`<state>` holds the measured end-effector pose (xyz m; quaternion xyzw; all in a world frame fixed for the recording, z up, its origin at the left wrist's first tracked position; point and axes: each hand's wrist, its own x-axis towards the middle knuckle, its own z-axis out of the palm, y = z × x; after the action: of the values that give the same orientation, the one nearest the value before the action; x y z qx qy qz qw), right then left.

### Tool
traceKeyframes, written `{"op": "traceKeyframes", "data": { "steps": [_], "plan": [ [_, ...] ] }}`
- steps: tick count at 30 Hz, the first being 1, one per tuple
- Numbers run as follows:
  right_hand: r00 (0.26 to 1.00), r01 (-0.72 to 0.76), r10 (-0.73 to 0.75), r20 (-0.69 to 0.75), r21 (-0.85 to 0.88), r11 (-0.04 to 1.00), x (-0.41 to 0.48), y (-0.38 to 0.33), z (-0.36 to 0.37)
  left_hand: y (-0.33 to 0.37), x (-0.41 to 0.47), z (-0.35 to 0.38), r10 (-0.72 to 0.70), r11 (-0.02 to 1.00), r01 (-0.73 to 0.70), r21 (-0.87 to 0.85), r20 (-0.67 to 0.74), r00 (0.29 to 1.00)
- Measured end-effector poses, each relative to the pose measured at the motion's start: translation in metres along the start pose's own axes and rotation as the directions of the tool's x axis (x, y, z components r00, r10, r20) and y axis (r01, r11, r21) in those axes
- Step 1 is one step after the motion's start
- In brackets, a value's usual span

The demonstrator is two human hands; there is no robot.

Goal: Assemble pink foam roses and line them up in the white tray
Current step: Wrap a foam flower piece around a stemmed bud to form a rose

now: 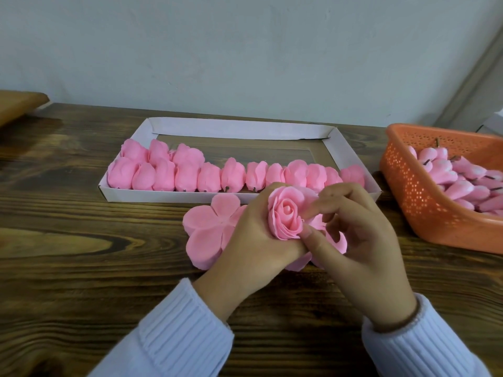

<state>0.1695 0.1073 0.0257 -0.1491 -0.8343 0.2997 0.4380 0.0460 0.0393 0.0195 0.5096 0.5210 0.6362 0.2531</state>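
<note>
Between both hands (307, 235), rose (285, 217), gripped

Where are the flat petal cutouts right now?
Head view: the flat petal cutouts lie on the table left of centre, just before the white tray, partly under the left hand gripping the rose.

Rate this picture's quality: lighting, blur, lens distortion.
Head view: soft, even light, no glare on the dark wooden table; wide-angle bending tilts the orange plastic basket at the right edge; the pink foam rose held by the left hand and right hand is fairly sharp, the whole frame slightly soft.
</note>
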Motion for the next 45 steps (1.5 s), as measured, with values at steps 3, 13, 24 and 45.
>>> {"op": "traceKeyframes", "data": {
  "steps": [3, 13, 24, 45],
  "plan": [
    [1.0, 0.0, 0.0, -0.028, -0.006, 1.0, 0.0001, -0.0001, 0.0007, 0.0001, 0.0004, 0.0, 0.002, 1.0, -0.002, -0.001, 0.004, 1.0],
    [1.0, 0.016, -0.016, -0.018, -0.018, 1.0, -0.0002, 0.0004, 0.0001, -0.0013, -0.0003, -0.0009, -0.007, 1.0, 0.007, -0.003, 0.0, 1.0],
    [0.999, -0.033, 0.033, -0.007, -0.004, 0.999, -0.0006, 0.0027, 0.001, 0.0014, -0.0009, 0.0, -0.019, 1.0, 0.019, -0.017, 0.012, 1.0],
    [0.957, 0.156, -0.231, -0.174, -0.364, 0.918, -0.0036, 0.0048, -0.0024, -0.005, -0.0027, -0.0024, -0.099, 0.981, 0.102, -0.166, 0.024, 0.995]
  ]
}}
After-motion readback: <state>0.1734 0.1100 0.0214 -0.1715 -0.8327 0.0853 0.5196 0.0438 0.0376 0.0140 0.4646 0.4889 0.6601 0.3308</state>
